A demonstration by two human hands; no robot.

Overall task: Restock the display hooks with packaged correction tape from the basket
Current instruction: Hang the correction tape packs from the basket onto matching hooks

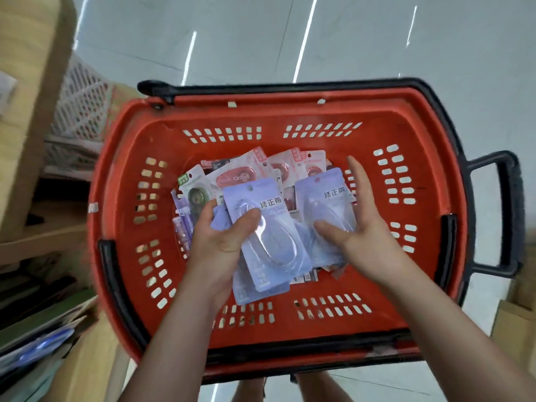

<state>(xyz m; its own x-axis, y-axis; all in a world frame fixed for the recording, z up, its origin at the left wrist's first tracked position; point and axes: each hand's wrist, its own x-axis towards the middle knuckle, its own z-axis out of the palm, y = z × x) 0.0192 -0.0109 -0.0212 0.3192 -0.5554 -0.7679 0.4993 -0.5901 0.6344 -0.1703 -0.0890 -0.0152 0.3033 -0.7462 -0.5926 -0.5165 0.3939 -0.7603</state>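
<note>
A red shopping basket (290,111) sits on the floor below me, holding a pile of packaged correction tape in pink, green and lilac. My left hand (217,242) grips a small stack of lilac correction tape packs (266,236), thumb across the top pack's blister. My right hand (365,227) holds another lilac pack (327,198) from its right side, thumb on its front and fingers straight up behind its edge. Pink packs (240,177) and a green pack (194,192) lie beneath. No display hooks are in view.
A wooden shelf unit (32,111) stands at the left with a white lattice crate (84,105) behind it and stationery on its lower shelves. The basket's black pull handle (504,213) sticks out to the right. A cardboard box (516,323) sits at the lower right.
</note>
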